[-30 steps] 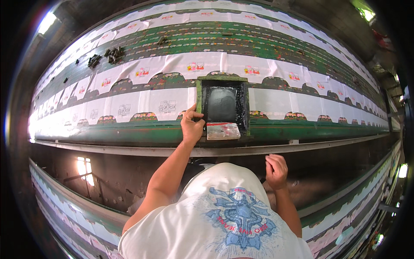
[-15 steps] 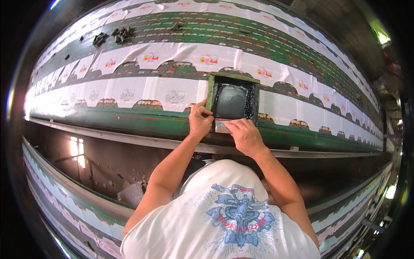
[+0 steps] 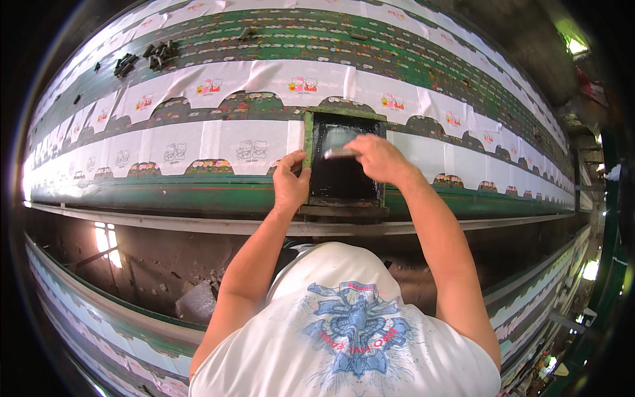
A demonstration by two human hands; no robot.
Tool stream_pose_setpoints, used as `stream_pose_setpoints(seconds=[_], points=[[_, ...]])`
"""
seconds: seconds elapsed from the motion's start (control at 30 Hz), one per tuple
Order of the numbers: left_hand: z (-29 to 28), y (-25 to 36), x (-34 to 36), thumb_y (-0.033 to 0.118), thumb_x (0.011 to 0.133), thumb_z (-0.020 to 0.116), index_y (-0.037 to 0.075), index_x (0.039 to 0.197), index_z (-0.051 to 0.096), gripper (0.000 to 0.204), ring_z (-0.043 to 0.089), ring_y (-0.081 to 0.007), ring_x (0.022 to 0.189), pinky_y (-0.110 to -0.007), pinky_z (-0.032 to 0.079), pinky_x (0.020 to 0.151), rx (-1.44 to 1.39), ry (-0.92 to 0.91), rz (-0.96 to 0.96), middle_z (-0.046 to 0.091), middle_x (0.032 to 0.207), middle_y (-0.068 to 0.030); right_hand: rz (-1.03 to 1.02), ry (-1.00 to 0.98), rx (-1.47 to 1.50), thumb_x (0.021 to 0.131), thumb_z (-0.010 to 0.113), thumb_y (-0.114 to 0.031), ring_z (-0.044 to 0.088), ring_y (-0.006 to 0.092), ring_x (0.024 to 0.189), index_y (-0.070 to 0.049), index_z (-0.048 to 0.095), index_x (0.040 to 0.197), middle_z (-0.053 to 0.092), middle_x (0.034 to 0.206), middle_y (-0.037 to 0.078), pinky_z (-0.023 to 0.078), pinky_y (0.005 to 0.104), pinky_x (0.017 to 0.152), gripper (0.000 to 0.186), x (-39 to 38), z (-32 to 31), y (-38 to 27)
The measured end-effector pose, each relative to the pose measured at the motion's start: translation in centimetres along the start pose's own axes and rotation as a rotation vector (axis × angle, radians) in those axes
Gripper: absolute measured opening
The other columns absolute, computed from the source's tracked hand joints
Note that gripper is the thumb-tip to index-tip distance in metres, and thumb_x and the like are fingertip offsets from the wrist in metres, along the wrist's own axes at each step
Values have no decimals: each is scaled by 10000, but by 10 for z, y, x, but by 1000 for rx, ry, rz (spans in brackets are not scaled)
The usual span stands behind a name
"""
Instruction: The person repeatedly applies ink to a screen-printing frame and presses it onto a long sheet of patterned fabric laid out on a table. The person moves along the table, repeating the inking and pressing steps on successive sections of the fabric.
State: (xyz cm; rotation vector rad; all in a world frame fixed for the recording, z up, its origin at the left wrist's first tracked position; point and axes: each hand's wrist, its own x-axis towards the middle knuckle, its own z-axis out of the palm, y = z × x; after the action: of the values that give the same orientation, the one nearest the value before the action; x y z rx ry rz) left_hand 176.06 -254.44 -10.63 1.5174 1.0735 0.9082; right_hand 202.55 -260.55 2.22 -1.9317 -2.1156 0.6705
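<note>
A green-edged screen frame lies on a strip of white cloth panels on the long green table. Inside the frame is a dark, wet screen. My left hand grips the frame's left side with bent fingers. My right hand is closed on a flat, pale squeegee, held across the upper middle of the screen and blurred by motion. Panels left of the frame carry black outline figures; the row behind shows small coloured cartoon prints.
Several small dark blocks lie in piles at the table's back left, among further rows of cloth panels. A metal rail runs along the near edge. Similar tables stand behind me, past a dark aisle with a bright window.
My right hand has risen from beside my body, taken hold of the squeegee at the frame's near end and moved it up the screen. My left hand stays on the frame.
</note>
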Motion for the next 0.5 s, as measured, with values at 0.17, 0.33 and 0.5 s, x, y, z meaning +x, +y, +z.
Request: stream_pose_setpoints(seconds=[0.17,0.33,0.5], points=[[-15,27,19,-93,902,830,29,1410,760,528,761,-214,1077,-351,637,984,46,-165,-278,764,1242,-124,27,277,-47,950,650,41,700,381,1265,-91,786,1331,770,1215,167,560,508,1097,425,36,0,24],[-17,33,22,-96,904,841,53,1432,762,554,744,-210,1067,-350,638,960,131,-184,-283,714,1298,-120,-3,396,-107,898,645,32,702,374,1146,-94,798,1297,761,1174,124,560,503,1024,446,20,29,12],[-19,28,19,-117,925,813,48,1454,744,559,709,-151,958,-296,622,888,132,-190,-263,700,1217,-112,-58,437,-227,916,681,-32,656,339,1114,-82,779,1319,722,1194,105,520,487,984,418,-26,67,-23]])
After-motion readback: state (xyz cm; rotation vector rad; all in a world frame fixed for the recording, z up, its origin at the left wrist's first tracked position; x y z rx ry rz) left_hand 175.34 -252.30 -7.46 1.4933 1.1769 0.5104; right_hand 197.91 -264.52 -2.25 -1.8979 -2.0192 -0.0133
